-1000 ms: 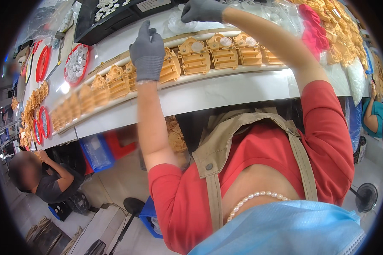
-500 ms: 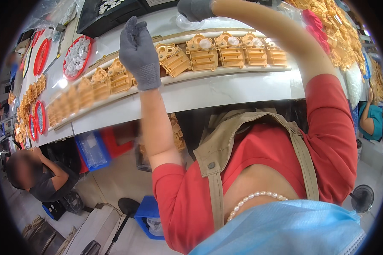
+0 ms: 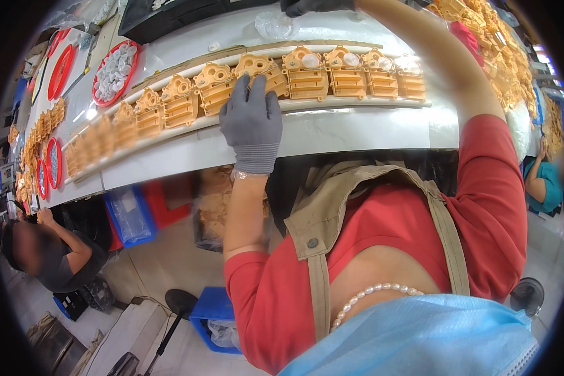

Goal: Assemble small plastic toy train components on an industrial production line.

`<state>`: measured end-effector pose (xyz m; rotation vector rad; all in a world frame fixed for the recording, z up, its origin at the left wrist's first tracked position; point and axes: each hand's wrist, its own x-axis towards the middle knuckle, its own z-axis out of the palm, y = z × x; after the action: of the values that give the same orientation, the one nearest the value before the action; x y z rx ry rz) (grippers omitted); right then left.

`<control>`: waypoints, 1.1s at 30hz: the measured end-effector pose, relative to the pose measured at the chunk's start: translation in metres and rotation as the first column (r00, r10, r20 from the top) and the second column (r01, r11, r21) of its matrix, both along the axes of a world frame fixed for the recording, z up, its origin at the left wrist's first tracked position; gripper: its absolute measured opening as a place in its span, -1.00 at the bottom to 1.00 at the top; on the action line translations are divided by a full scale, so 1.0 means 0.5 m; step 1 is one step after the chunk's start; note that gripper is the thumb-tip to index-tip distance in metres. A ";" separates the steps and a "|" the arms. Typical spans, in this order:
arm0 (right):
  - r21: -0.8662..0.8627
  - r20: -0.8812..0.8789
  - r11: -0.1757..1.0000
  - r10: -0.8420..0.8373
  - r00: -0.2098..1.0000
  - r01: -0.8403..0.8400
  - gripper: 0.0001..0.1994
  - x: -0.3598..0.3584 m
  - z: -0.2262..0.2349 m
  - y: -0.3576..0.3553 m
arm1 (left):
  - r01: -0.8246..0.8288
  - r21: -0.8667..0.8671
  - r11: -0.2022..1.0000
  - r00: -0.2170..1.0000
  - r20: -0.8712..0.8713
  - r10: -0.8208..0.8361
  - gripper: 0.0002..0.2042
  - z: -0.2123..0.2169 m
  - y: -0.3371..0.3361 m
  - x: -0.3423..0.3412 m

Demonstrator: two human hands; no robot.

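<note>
My left hand (image 3: 250, 128), in a grey glove, lies over the lower part of an orange plastic housing (image 3: 257, 64) with its fingers apart. That housing stands in a row of similar ones on a pale rail along the bench. Just right of it, a housing (image 3: 304, 78) carries a round, whitish translucent disc (image 3: 310, 60), as do several others farther right. My right hand (image 3: 316, 5), also gloved, reaches to the top edge of the view, which cuts it off. Whatever its fingers hold is hidden. Beside it lies a clear crinkled plastic piece (image 3: 274, 25).
A red round tray (image 3: 133, 70) of white parts sits left on the bench, near a black bin (image 3: 169, 22). Orange parts (image 3: 482, 56) are heaped at far right. A co-worker (image 3: 59, 250) sits at left, another person (image 3: 545, 182) at right. Below stands a blue crate (image 3: 216, 313).
My left hand has come down and right onto the housing, which now stands straighter, nearer its neighbours. My right hand has shifted slightly right and up. The clear plastic piece shows more fully.
</note>
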<state>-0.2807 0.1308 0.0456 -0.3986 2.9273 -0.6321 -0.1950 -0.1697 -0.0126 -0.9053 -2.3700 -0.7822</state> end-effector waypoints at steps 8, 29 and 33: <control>-0.429 0.539 0.822 -0.101 0.836 0.376 -0.75 0.049 0.018 -0.102 | 0.018 -0.050 0.999 0.993 0.116 -0.012 -0.77 -0.009 -0.013 -0.014; 0.087 0.547 0.968 0.150 0.823 -0.234 -0.77 -0.051 -0.012 -0.186 | -0.002 -0.033 0.999 0.999 0.051 0.004 -0.77 -0.025 -0.021 -0.016; 0.115 0.555 0.990 0.000 0.832 -0.076 -0.75 -0.029 -0.005 -0.188 | 0.008 -0.030 1.000 1.000 0.009 -0.007 -0.72 -0.029 -0.017 -0.018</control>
<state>-0.2952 0.0368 0.0429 -0.2090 2.3762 -0.4459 -0.2040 -0.1785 -0.0272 -0.9253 -2.3936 -0.7569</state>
